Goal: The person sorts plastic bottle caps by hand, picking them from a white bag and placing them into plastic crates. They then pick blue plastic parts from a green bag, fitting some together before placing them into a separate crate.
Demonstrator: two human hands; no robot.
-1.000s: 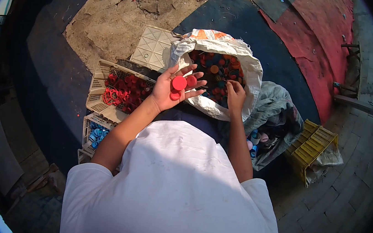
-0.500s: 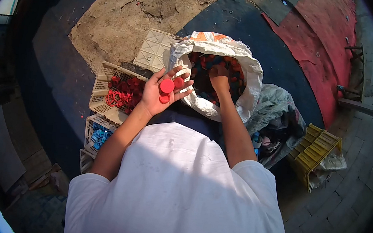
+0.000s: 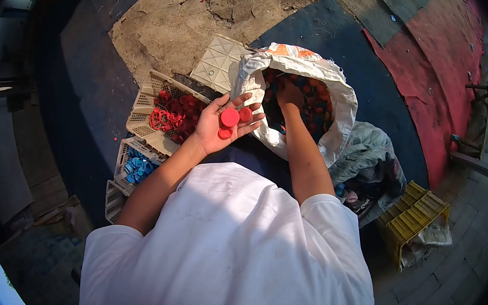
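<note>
Palm up, my left hand [image 3: 215,130] carries several red caps, the largest red cap [image 3: 229,117] near the middle of the palm. Its fingers are spread beneath them, beside the rim of a white woven sack [image 3: 343,112]. Inside the sack's mouth, my right hand [image 3: 289,95] reaches among dark, red and orange caps [image 3: 316,97]; its fingertips are in shadow and hidden. To the left of my left hand, a beige crate [image 3: 141,104] holds red caps and rings [image 3: 171,111]. Below that crate are blue caps [image 3: 137,166] in another crate [image 3: 125,157].
A beige lattice panel [image 3: 218,64] lies behind the crates. Right of the sack sit a grey-green bag [image 3: 365,145] with mixed items and a yellow crate [image 3: 414,217]. Blue and red mats [image 3: 424,101] cover part of the ground.
The whole view has shifted, with most things now further right. My left hand still carries the red caps, and my right hand remains inside the sack, nearer its back left.
</note>
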